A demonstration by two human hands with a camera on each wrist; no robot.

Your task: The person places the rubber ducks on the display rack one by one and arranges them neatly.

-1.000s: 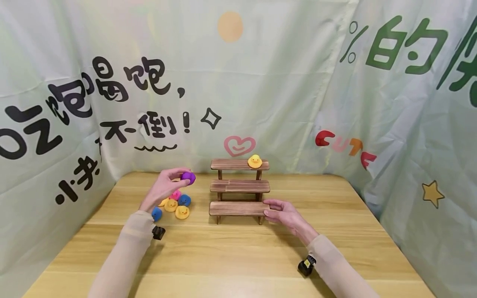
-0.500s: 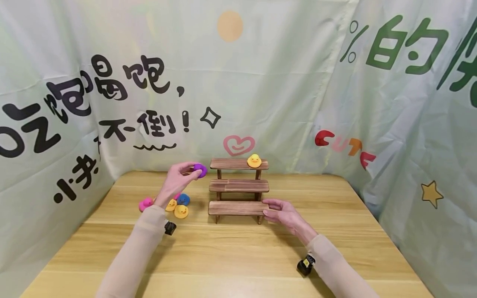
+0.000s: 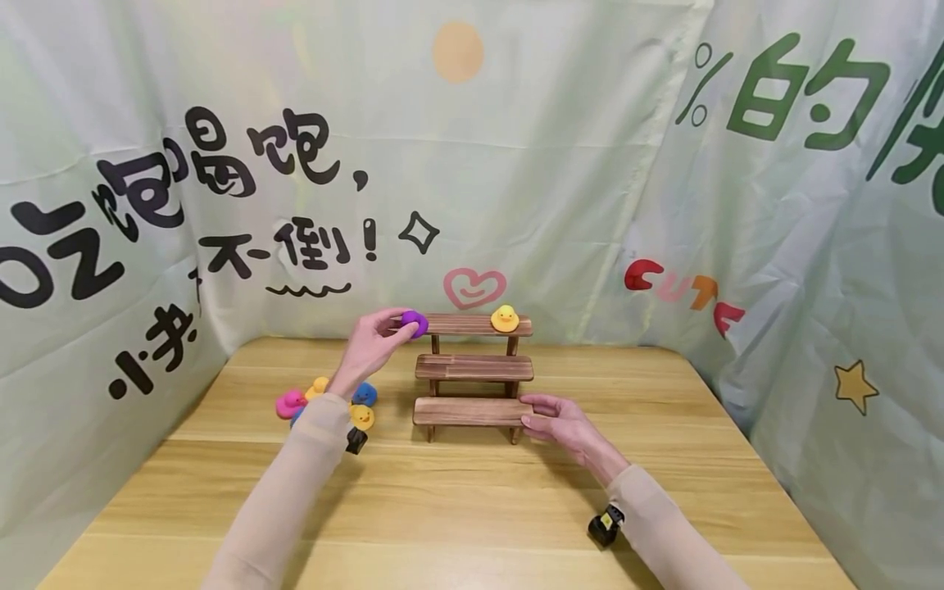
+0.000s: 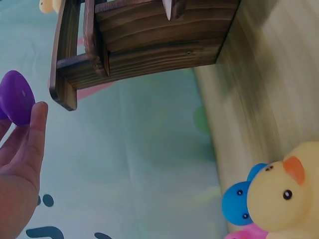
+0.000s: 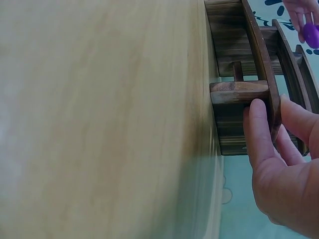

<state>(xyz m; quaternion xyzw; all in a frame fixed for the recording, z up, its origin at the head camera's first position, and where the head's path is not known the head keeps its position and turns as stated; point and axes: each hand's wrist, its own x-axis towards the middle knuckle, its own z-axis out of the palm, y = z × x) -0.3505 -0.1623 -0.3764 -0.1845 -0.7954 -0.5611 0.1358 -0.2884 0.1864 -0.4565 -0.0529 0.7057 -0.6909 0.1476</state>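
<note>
A purple rubber duck (image 3: pixel 415 324) is pinched between the thumb and fingers of my left hand (image 3: pixel 371 342), held up by the left end of the top step. In the left wrist view the purple duck (image 4: pixel 18 97) appears apart from the stand. The three-step wooden stand (image 3: pixel 472 411) stands on the table. My right hand (image 3: pixel 564 428) grips the right end of its lowest step; in the right wrist view, thumb and fingers lie on both sides of that board (image 5: pixel 264 74). A yellow duck (image 3: pixel 505 319) sits on the right part of the top step.
Left of the stand, partly hidden behind my left forearm, is a cluster of several ducks: a pink duck (image 3: pixel 291 402), a blue duck (image 3: pixel 365 394) and a yellow duck (image 3: pixel 361 417) among them. A printed cloth (image 3: pixel 560 205) hangs behind the wooden table (image 3: pixel 472 516).
My left hand has carried the purple duck up and to the right, from above the cluster to the top step's left end. My right hand has stayed on the lowest step.
</note>
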